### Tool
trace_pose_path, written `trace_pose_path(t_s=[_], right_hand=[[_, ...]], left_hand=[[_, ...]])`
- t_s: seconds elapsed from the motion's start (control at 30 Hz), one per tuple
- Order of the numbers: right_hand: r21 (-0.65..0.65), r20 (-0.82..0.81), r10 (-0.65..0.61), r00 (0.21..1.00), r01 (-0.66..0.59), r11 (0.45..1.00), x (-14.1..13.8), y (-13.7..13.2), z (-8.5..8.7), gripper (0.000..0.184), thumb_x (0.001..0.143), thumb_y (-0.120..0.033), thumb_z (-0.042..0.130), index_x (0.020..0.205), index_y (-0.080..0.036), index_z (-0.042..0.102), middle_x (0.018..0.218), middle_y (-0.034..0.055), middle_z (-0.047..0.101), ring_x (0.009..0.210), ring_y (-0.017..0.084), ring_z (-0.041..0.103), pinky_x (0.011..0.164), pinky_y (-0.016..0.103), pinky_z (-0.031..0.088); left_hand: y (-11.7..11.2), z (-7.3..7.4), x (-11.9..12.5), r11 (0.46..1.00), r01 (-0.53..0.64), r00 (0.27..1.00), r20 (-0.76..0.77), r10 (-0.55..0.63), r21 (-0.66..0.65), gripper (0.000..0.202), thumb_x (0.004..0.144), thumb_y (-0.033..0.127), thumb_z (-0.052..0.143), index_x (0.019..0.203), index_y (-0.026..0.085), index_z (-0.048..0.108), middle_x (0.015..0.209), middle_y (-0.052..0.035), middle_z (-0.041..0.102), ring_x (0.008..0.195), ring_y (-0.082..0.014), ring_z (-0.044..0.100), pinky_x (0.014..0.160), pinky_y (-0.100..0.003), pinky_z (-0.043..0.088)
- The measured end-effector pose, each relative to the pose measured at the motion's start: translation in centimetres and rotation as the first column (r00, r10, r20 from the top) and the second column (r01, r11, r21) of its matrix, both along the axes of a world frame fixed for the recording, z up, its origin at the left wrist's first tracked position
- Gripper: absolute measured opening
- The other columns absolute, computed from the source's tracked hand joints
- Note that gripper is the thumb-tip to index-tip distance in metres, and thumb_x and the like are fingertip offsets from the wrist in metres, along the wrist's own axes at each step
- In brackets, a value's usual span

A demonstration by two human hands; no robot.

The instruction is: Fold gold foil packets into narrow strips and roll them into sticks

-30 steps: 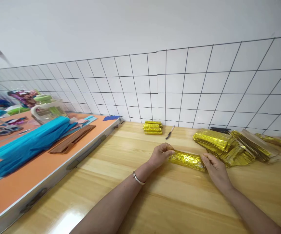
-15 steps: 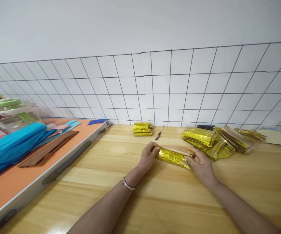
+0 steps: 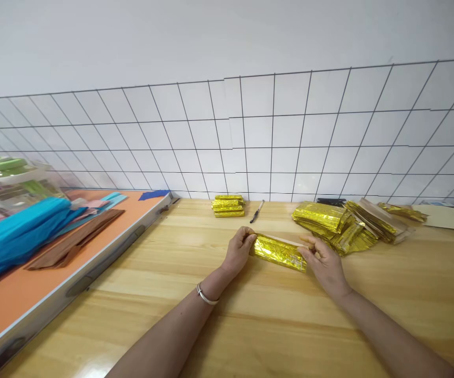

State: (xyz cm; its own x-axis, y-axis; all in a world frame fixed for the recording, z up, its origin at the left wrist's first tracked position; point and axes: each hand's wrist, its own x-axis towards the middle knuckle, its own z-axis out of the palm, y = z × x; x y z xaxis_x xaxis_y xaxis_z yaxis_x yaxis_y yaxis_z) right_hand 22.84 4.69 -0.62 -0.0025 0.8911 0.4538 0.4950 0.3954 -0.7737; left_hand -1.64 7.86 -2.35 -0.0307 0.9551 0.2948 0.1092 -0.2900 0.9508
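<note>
A strip of shiny gold foil paper (image 3: 277, 253) is held between my two hands over the wooden table, its pale edge showing along the top. My left hand (image 3: 239, 249) pinches its left end, thumb and fingers closed together. At the other end my right hand (image 3: 324, 262) grips the upper right corner between thumb and fingers. Beyond the strip lies a small stack of folded gold foil pieces (image 3: 228, 206), with a pen (image 3: 257, 211) beside it. To the right rests a larger pile of gold foil sheets (image 3: 323, 218).
On the left, a raised orange board (image 3: 104, 252) with a pale edge carries blue crepe paper (image 3: 18, 231), brown paper strips (image 3: 79, 239) and a clear container with a green lid (image 3: 6, 165). A tan paper sheet (image 3: 451, 218) lies far right. A white gridded wall (image 3: 195, 136) stands behind.
The view has shifted slightly, so everything sits a little further left and higher. Both hands keep the same hold on the gold foil strip.
</note>
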Motion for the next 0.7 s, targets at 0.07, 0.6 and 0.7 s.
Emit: trace_pose_path(t_s=[0.07,0.6,0.7], right_hand=[[0.002,-0.012,0.007,1.0,-0.007,1.0,-0.01,-0.02,0.05,0.036,0.082,-0.042,0.059,0.11,-0.02,0.063,0.088,0.004,0.063,0.077,0.017,0.057,0.07,0.029,0.046],[-0.031,-0.023,0.078,0.997,-0.078,0.996,0.09,0.25,-0.49,0.035,0.084,-0.044,0.055,0.108,-0.019,0.061,0.077,0.0023,0.063,0.068,0.016,0.057,0.064,0.028,0.046],[-0.017,0.102,0.043,0.994,-0.042,0.999,0.04,0.78,-0.88,0.039,0.087,-0.047,0.048,0.111,-0.018,0.06,0.078,0.0033,0.065,0.068,0.017,0.058,0.063,0.028,0.047]], left_hand=[[-0.04,-0.01,0.01,1.0,-0.003,1.0,-0.01,0.003,0.004,0.018,0.084,0.035,0.052,0.079,0.018,0.049,0.063,0.005,0.041,0.055,-0.0072,0.039,0.051,-0.017,0.034],[-0.26,0.19,0.1,0.992,-0.076,0.977,-0.192,0.094,0.097,0.016,0.088,0.033,0.045,0.082,0.018,0.049,0.069,0.0034,0.047,0.061,-0.0089,0.043,0.058,-0.019,0.037],[-0.13,0.1,0.01,0.988,-0.105,0.951,-0.279,0.133,0.113,0.016,0.09,0.032,0.042,0.083,0.019,0.049,0.068,0.0032,0.05,0.061,-0.01,0.046,0.059,-0.02,0.038]])
